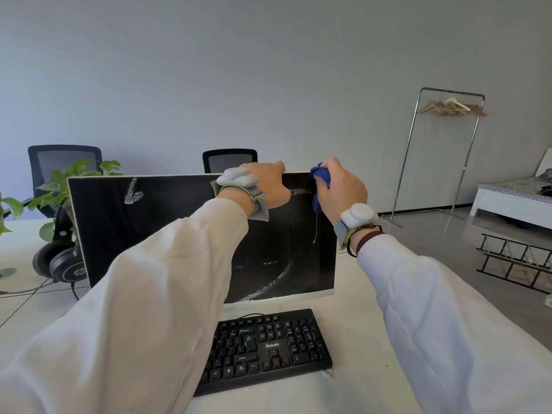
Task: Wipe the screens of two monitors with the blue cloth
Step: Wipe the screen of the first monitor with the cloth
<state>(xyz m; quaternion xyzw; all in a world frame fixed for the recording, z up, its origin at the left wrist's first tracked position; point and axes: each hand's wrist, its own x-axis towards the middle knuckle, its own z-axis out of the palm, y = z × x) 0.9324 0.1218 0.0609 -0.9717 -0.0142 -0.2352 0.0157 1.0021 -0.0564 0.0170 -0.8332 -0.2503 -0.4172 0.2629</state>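
Left hand [265,182] grips the monitor [167,228] top; right hand [340,189] beside it clutches the bunched blue cloth [321,174]. Hard pressing could tip the monitor back.

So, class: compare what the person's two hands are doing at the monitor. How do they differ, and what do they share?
The left hand grips the monitor's top edge and holds no cloth; the right hand is bunched around the blue cloth at the screen's upper right corner. The left sits nearer the middle, the right at the corner. Both wear white wrist devices and white sleeves.
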